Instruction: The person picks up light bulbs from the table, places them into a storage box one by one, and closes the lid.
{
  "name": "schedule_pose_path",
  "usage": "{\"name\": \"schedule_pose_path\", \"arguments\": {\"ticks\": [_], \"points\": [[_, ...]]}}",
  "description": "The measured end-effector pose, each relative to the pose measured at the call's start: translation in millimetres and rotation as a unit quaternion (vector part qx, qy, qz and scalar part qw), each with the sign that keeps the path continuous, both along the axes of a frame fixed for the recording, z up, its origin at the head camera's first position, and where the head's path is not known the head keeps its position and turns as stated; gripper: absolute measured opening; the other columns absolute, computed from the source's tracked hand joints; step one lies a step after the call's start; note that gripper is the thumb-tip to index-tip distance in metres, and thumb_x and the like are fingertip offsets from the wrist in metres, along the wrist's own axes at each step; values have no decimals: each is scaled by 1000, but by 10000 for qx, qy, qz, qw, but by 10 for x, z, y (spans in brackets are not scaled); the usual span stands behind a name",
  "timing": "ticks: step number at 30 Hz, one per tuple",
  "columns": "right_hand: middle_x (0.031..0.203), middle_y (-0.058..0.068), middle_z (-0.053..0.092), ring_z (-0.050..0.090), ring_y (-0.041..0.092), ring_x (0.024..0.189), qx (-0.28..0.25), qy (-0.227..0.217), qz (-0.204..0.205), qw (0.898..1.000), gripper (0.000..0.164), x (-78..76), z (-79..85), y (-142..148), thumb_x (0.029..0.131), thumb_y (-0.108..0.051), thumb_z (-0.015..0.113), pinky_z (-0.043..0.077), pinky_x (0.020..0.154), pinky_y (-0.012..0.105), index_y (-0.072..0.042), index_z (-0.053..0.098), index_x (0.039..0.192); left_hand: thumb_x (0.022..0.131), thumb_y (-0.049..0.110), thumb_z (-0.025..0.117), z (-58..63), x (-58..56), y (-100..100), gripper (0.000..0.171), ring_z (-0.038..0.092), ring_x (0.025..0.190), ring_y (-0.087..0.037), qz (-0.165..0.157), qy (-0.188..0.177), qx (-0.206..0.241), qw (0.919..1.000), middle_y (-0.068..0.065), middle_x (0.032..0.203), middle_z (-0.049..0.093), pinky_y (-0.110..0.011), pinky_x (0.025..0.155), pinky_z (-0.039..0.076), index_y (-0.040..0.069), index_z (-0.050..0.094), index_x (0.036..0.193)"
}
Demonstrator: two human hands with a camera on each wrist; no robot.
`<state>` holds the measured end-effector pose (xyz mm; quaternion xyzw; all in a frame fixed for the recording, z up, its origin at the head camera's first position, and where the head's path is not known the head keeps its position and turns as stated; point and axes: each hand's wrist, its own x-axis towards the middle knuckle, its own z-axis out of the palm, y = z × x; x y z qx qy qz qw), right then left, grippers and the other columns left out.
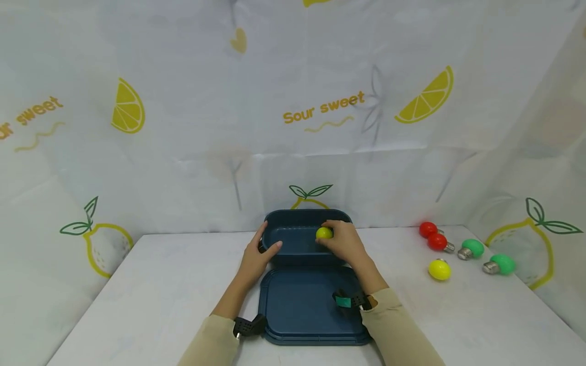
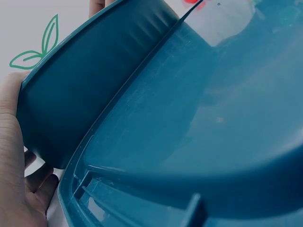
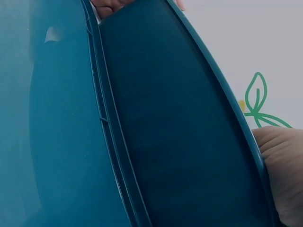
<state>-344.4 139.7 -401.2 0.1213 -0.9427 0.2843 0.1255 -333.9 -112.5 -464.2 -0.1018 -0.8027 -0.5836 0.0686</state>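
A dark blue rectangular box point(image 1: 293, 258) stands at the back of the table, its top uncovered. My left hand point(image 1: 254, 258) grips its left end; in the left wrist view the left hand point(image 2: 14, 156) has its thumb at the rim and curled fingers low against the wall. Over the box's right half, my right hand point(image 1: 343, 242) pinches a yellow light bulb point(image 1: 324, 233), whose base is hidden. The right wrist view shows the right hand point(image 3: 284, 165) only partly, beyond the rim, and the bulb is hidden there. The matching blue lid point(image 1: 311, 305) lies flat just in front of the box.
To the right lie two red bulbs point(image 1: 438, 242), two green bulbs point(image 1: 503, 264) and another yellow bulb point(image 1: 439, 270). A white sheet with lemon prints point(image 1: 293, 168) hangs behind the table point(image 1: 183, 284). Both wrists wear dark straps point(image 1: 249, 326).
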Motion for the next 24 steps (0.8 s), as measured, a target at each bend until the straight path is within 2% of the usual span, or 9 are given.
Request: {"name": "schedule_pose_path", "arguments": {"ticks": [15,24], "points": [[118,17,73,68,23,87,-15,-92,-82,9999,46,9,5,-7,80,-24,86,59,76,38,-3,73,119,94,47,67,-29,-31,-1,81,32,153,-32,47,-43,-22,10000,-7,168,27,-57,122,31,32,25,161],[120,17,73,68,23,88,11,-200,-110,9997,49,-1,0,-5,81,-26,85,59,77,38,-3,72,122,94,48,67,-4,-11,1,81,29,154,-33,70,-53,-64,9999,-6,169,26,-57,122,29,31,26,161]]}}
